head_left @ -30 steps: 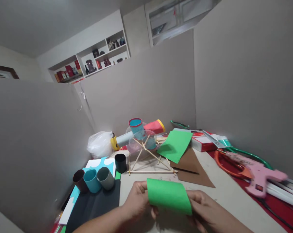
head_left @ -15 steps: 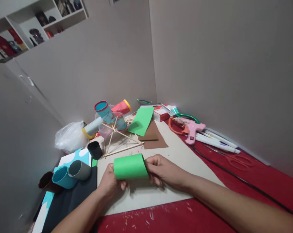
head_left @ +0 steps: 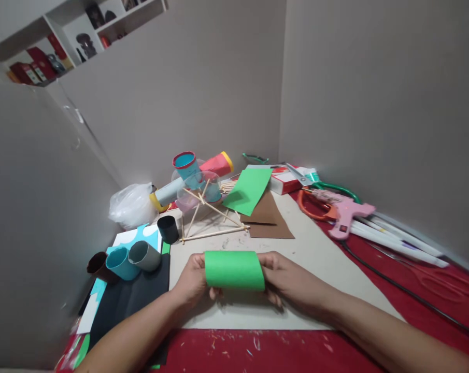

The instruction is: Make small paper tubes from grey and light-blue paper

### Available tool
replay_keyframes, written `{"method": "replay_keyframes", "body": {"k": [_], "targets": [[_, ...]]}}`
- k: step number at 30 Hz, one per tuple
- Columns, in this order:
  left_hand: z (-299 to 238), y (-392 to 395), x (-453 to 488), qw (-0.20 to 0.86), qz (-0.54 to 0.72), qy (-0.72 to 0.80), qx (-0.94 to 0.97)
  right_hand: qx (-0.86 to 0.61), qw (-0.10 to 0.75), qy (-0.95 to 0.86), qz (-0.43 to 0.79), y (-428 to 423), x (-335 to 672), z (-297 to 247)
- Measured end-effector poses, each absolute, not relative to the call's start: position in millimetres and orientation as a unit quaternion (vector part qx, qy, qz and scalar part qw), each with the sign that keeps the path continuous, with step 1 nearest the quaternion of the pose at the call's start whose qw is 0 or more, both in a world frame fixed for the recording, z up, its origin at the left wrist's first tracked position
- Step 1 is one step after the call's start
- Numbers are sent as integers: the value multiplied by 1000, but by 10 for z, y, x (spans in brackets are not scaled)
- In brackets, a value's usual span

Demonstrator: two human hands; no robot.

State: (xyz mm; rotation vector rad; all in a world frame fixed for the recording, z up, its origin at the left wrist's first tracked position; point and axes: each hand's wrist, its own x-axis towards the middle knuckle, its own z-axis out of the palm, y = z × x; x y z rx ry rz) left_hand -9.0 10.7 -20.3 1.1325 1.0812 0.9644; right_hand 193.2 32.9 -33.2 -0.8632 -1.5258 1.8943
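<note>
A green paper strip (head_left: pixel 234 270), curled into a tube, is held between both hands just above a grey cardboard sheet (head_left: pixel 315 259). My left hand (head_left: pixel 191 284) pinches its left end and my right hand (head_left: pixel 286 282) pinches its right end, fingers closed on the paper. Beyond it stand a wooden stick frame (head_left: pixel 207 217) and a model of coloured paper tubes (head_left: pixel 191 173). A flat green paper sheet (head_left: pixel 250 190) lies on a brown sheet (head_left: pixel 271 220).
At left lie brown, blue and grey paper tubes (head_left: pixel 121 261), a black tube (head_left: pixel 168 229), black paper (head_left: pixel 129 300) and a white plastic bag (head_left: pixel 132 205). At right are a pink glue gun (head_left: pixel 349 215) with its cord, orange-handled scissors (head_left: pixel 314 207), glue sticks (head_left: pixel 397 241) and a red-white box (head_left: pixel 286 181). Grey partition walls surround the red table.
The view has tilted down and shifted. The green paper has gone from a loosely bent strip to a closed tube, and both hands have stayed on its ends.
</note>
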Motion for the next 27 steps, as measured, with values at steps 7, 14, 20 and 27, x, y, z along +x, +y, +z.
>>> {"method": "replay_keyframes", "body": {"k": [7,14,20,27], "targets": [[-231,175,-141,641,416,450,462,-349,313,-560,683,383,1977,-342],[-234,164,-170,613,412,464,489,-377,325,-567,657,359,1991,-289],[-190,146,-151,564,409,498,517,-374,339,-566,652,332,1964,-261],[289,145,-277,498,387,516,579,-325,357,-576,660,309,1975,-216]]}}
